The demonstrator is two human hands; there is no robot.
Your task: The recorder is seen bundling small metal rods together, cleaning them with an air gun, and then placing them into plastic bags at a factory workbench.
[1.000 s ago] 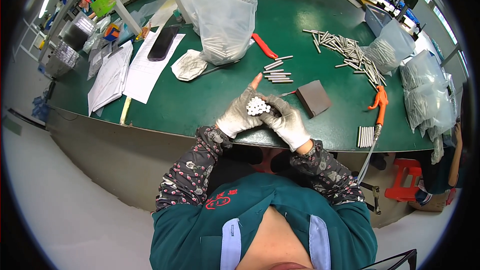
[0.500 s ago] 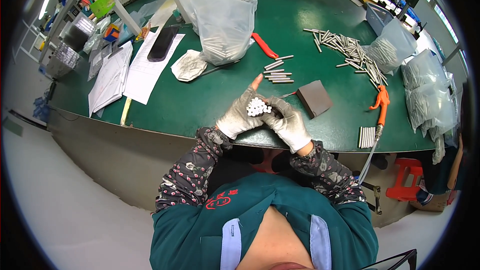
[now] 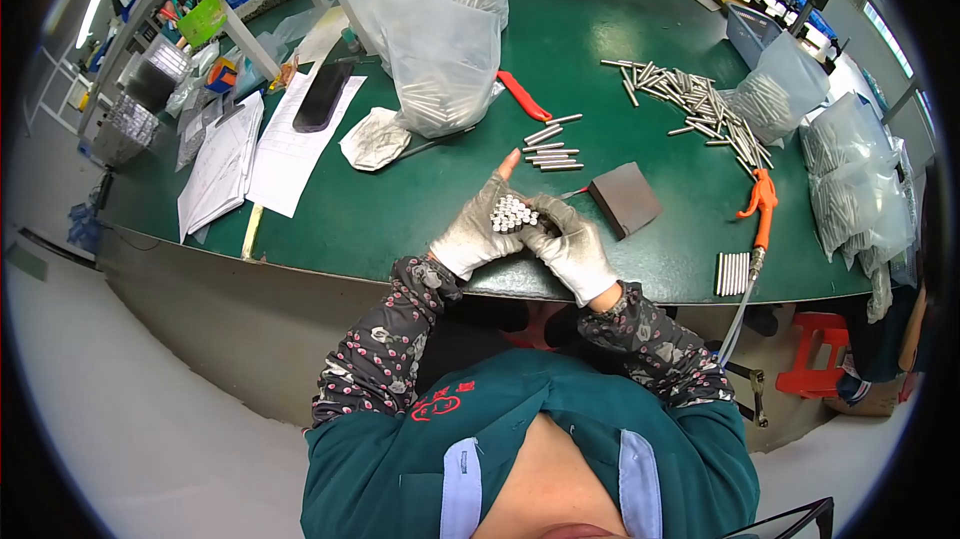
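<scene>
A bundle of metal pins (image 3: 511, 214) points its round, bright ends up at me near the table's front edge. Wrapped round its left side is my left hand (image 3: 474, 238), in a pale work glove with the bare thumb sticking up. My right hand (image 3: 577, 248), gloved too, is closed with its fingertips against the bundle's right side; its fingers partly hide the lower pins. Just beyond the hands, several loose pins (image 3: 553, 158) lie roughly side by side. A dark brown block (image 3: 625, 200) sits to the right of my right hand.
Scattered pins (image 3: 700, 104) lie at the back right, beside an orange air gun (image 3: 763, 201) and a row of pins (image 3: 732, 274). Clear bags of pins (image 3: 436, 69) stand at the back. Red-handled tool (image 3: 524, 96), crumpled cloth (image 3: 374, 139), phone (image 3: 323, 97) and papers (image 3: 290, 164) are leftward.
The pin bundle has tilted slightly in my hands, so more of the pins' sides shows below their ends. Both hands keep their hold; the whole view has shifted a little.
</scene>
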